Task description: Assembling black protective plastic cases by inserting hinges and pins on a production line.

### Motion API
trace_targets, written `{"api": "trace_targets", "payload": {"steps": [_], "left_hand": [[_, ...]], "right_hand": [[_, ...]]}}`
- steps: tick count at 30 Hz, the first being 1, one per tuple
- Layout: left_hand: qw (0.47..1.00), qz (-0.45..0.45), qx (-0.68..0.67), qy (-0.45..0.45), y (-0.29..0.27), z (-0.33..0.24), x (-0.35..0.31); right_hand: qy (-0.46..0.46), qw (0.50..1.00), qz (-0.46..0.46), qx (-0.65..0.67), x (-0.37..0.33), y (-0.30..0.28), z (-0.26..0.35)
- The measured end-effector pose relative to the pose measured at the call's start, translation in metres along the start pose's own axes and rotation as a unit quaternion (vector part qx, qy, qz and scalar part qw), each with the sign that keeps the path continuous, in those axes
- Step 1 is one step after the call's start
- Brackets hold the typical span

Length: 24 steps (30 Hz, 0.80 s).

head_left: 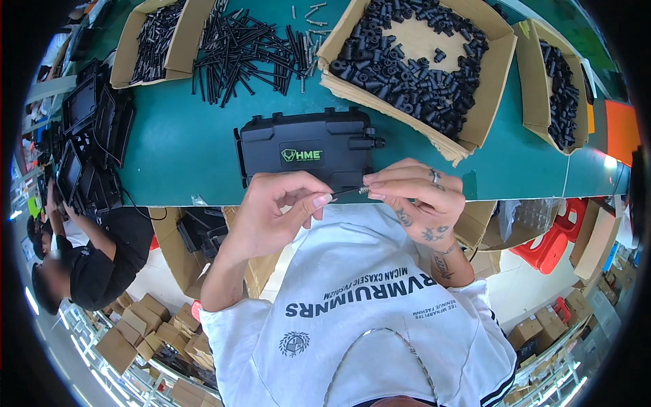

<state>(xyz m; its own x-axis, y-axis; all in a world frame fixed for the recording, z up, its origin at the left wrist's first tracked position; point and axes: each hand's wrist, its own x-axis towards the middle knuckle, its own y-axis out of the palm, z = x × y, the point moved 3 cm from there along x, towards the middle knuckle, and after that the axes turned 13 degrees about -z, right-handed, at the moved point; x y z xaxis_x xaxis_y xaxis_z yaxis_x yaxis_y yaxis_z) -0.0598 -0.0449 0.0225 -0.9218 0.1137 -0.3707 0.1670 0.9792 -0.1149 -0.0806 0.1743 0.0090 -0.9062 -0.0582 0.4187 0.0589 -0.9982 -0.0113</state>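
Close to my body, at the table's near edge, my left hand pinches one end of a thin black rod between thumb and forefinger. A small silver coil spring sits at the rod's other end, pinched by the fingers of my right hand. How far the spring is slid over the rod is too small to tell. Just beyond my hands lies a shut black plastic case with a green logo and a small fitting on its right side. Loose black rods are piled farther back, with several loose springs beside them.
A cardboard box of black plastic fittings stands at the back right, a narrower one beyond it. Another box holds small dark pins at back left. Open black cases are stacked left, near a co-worker. Red stools stand right.
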Motion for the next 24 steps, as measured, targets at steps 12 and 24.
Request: {"api": "trace_targets", "payload": {"steps": [12,24], "left_hand": [[0.998,0.023,-0.044,-0.041,-0.0016,-0.0019,0.0006],[0.995,0.043,-0.066,-0.061,-0.0013,0.0031,0.0008]], "right_hand": [[0.018,0.999,-0.009,0.031,-0.0036,0.0009,-0.0051],[0.037,0.998,-0.038,0.027,-0.0054,0.0035,-0.0070]]}}
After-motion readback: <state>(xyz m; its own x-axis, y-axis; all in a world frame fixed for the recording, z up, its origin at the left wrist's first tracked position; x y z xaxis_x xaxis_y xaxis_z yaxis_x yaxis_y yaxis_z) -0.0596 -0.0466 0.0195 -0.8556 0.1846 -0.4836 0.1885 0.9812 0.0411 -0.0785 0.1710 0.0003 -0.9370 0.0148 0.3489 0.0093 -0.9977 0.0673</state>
